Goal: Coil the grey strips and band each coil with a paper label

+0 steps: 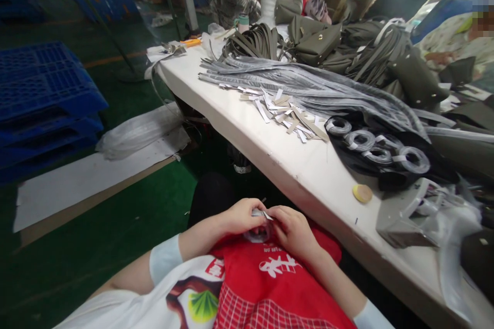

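Above my red apron [250,272], my left hand [244,216] is closed on a small coil of clear tubing or cord [257,235]. A white paper strip [266,215] lies at the top of that coil. My right hand [292,227] pinches the strip's end, its fingertips close to the left ones. The fingers partly hide the coil and the strip. On the table, similar coils with white bands [412,160] rest on black material [347,155]. Loose white and tan strips [289,115] lie scattered to the left of them.
Long grey plastic-wrapped strips [301,77] run along the white table [247,123]. Dark green bags [316,41] and straps are piled behind. A tape dispenser [405,211] and a yellow round piece [362,193] sit at right. Blue pallets [46,82] stand left. Another person's sleeve [443,36] shows far right.
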`<state>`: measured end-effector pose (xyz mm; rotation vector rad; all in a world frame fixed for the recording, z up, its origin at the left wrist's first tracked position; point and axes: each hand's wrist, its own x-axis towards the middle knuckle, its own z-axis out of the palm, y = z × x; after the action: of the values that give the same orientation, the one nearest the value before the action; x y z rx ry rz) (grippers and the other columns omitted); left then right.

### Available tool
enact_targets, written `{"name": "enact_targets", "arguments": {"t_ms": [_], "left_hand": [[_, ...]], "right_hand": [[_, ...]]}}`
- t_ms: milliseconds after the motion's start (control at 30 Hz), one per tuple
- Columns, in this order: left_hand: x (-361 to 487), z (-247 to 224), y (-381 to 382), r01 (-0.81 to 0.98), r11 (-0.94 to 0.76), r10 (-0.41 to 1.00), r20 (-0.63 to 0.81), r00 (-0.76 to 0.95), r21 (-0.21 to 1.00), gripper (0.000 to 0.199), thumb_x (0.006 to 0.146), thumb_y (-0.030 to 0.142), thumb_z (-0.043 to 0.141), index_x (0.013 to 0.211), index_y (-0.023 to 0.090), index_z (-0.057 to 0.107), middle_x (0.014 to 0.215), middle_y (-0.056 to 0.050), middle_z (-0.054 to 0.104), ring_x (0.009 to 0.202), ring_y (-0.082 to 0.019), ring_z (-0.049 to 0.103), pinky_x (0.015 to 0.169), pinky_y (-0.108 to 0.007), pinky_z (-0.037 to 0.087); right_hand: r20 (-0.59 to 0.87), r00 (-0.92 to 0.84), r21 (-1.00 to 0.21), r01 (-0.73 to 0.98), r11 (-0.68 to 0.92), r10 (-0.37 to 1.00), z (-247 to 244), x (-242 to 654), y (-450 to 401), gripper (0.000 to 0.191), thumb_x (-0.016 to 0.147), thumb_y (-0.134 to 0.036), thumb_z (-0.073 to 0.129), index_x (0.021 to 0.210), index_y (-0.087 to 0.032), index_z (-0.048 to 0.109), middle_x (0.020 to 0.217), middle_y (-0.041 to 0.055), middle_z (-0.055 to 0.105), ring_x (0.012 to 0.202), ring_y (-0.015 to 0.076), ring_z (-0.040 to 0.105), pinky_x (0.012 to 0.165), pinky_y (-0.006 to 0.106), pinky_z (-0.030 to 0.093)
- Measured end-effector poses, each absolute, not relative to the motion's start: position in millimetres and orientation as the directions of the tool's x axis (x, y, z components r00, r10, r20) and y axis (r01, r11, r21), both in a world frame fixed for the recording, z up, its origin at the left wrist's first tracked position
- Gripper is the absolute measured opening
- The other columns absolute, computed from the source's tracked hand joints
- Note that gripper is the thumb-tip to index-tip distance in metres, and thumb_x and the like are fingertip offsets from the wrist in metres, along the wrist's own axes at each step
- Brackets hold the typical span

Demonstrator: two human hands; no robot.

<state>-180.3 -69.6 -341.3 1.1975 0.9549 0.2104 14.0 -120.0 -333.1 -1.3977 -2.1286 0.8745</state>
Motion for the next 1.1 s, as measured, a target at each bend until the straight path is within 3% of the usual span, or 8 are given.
{"name": "enact_targets", "arguments": {"t_ms": [133, 333, 433, 533, 633, 833, 1000, 1100], "left_hand": [[-169.9, -332.8, -53.5, 0.073, 0.478, 0.674, -0.419, 0.608, 0.875, 0.036, 0.062, 0.031, 0.075, 0.091, 0.013, 0.066, 0.081, -0.005, 0.067, 0.073, -0.015, 0.061, 0.068, -0.025, 0.046], [-137.8, -321.0, -49.3, 0.013, 0.557, 0.608, -0.419, 0.674, 0.83, 0.045, 0.065, 0.048, 0.081, 0.088, 0.013, 0.066, 0.078, -0.005, 0.068, 0.069, -0.014, 0.061, 0.064, -0.024, 0.045], [-130.4, -324.8, -50.4, 0.047, 0.591, 0.549, -0.445, 0.707, 0.805, 0.05, 0.064, 0.05, 0.083, 0.094, 0.014, 0.065, 0.081, -0.006, 0.07, 0.068, -0.015, 0.063, 0.063, -0.023, 0.045], [-125.4, -331.9, -51.4, 0.066, 0.611, 0.539, -0.476, 0.695, 0.789, 0.05, 0.062, 0.049, 0.084, 0.094, 0.016, 0.064, 0.08, -0.005, 0.071, 0.067, -0.015, 0.064, 0.062, -0.023, 0.046], [-118.5, -336.5, -57.1, 0.056, 0.641, 0.528, -0.492, 0.692, 0.766, 0.05, 0.061, 0.049, 0.085, 0.092, 0.017, 0.063, 0.077, -0.004, 0.07, 0.065, -0.016, 0.063, 0.06, -0.023, 0.046], [-107.5, -342.0, -69.3, 0.043, 0.643, 0.531, -0.486, 0.694, 0.765, 0.052, 0.055, 0.052, 0.087, 0.087, 0.017, 0.065, 0.076, -0.005, 0.069, 0.066, -0.017, 0.062, 0.06, -0.024, 0.045], [-109.7, -344.4, -67.5, 0.038, 0.629, 0.537, -0.468, 0.702, 0.777, 0.051, 0.056, 0.053, 0.086, 0.085, 0.017, 0.066, 0.073, -0.004, 0.067, 0.064, -0.015, 0.06, 0.059, -0.023, 0.043], [-110.1, -343.0, -65.7, 0.047, 0.641, 0.531, -0.487, 0.693, 0.766, 0.054, 0.055, 0.055, 0.086, 0.086, 0.017, 0.065, 0.075, -0.006, 0.068, 0.064, -0.016, 0.06, 0.06, -0.024, 0.043]], "right_hand": [[0.197, -0.381, -0.616, 0.669, 0.416, 0.904, -328.0, 17.5, -129.3, 0.052, 0.086, -0.012, 0.05, 0.137, -0.024, 0.05, 0.135, 0.0102, 0.057, 0.124, 0.0261, 0.051, 0.105, 0.046, 0.044], [0.289, -0.182, -0.56, 0.764, 0.32, 0.94, -307.0, 46.6, -142.2, 0.047, 0.086, -0.015, 0.053, 0.131, -0.026, 0.055, 0.133, 0.0083, 0.059, 0.125, 0.026, 0.05, 0.106, 0.047, 0.044], [0.405, 0.145, -0.546, 0.83, 0.112, 0.903, -296.5, 103.5, -152.5, 0.035, 0.087, -0.02, 0.055, 0.121, -0.023, 0.062, 0.123, 0.0108, 0.064, 0.115, 0.0255, 0.057, 0.101, 0.044, 0.046], [0.467, 0.578, -0.593, 0.766, -0.248, 0.669, -293.1, 178.8, -172.6, 0.025, 0.086, -0.03, 0.055, 0.104, -0.019, 0.068, 0.112, 0.0131, 0.067, 0.11, 0.0276, 0.059, 0.102, 0.046, 0.042], [0.42, 0.784, -0.666, 0.608, -0.432, 0.456, -300.0, 239.4, -189.8, 0.029, 0.081, -0.042, 0.059, 0.085, -0.017, 0.072, 0.105, 0.0161, 0.069, 0.109, 0.032, 0.057, 0.103, 0.05, 0.037], [0.278, 0.848, -0.817, 0.455, -0.353, 0.451, -324.2, 272.7, -183.2, 0.042, 0.077, -0.057, 0.058, 0.072, -0.018, 0.074, 0.079, 0.009, 0.074, 0.081, 0.0263, 0.068, 0.077, 0.039, 0.052], [0.287, 0.876, -0.856, 0.416, -0.306, 0.387, -324.6, 259.1, -192.6, 0.035, 0.075, -0.052, 0.064, 0.073, -0.018, 0.073, 0.104, 0.0132, 0.071, 0.102, 0.0289, 0.062, 0.095, 0.042, 0.044], [0.248, 0.898, -0.869, 0.372, -0.326, 0.363, -328.2, 248.6, -208.1, 0.033, 0.071, -0.051, 0.069, 0.073, -0.019, 0.071, 0.099, 0.0127, 0.071, 0.101, 0.0305, 0.06, 0.096, 0.044, 0.042]]}}
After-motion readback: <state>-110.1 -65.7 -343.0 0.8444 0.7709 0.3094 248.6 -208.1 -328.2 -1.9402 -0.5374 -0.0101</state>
